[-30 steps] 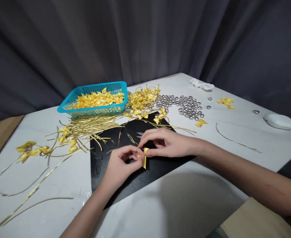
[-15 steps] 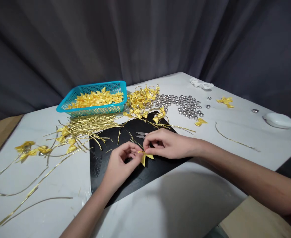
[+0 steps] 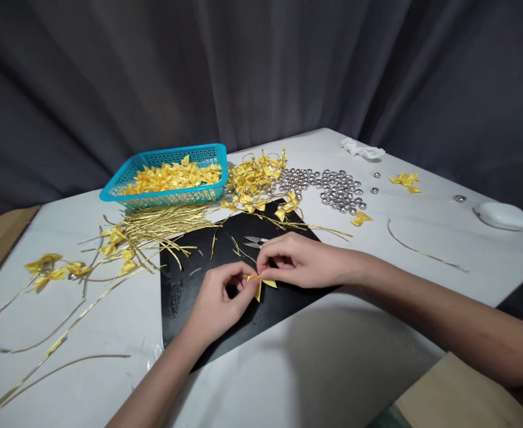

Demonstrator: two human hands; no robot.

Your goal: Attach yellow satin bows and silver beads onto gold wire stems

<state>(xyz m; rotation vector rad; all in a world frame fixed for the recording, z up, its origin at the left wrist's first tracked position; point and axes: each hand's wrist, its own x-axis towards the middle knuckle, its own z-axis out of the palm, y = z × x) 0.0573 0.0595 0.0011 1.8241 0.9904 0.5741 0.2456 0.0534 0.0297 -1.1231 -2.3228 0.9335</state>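
Note:
A yellow ribbon bow (image 3: 265,283) is pinched between my two hands above the black mat (image 3: 217,333), its pointed tails hanging downward. My left hand (image 3: 223,300) grips its left side with thumb and forefinger. From the other side, the closed fingertips of my right hand (image 3: 295,260) pinch the bow near its middle; what else they hold is hidden. Just beyond my right fingers lie small snips (image 3: 253,242), their blades pointing left and the rest covered by the hand. Thin gold cord pieces (image 3: 237,246) lie on the mat close by.
A turquoise basket (image 3: 163,196) of yellow bows stands at the back left. In front of it lies a bundle of gold cords (image 3: 167,220). Silver beads (image 3: 339,190) spread beside finished bows with cords (image 3: 255,178). A white dish (image 3: 502,217) and crumpled tissue (image 3: 362,150) are farther right.
My left hand has shifted slightly, and its fingers are drawn closer to the bow's centre. Both hands keep their pinch on the bow.

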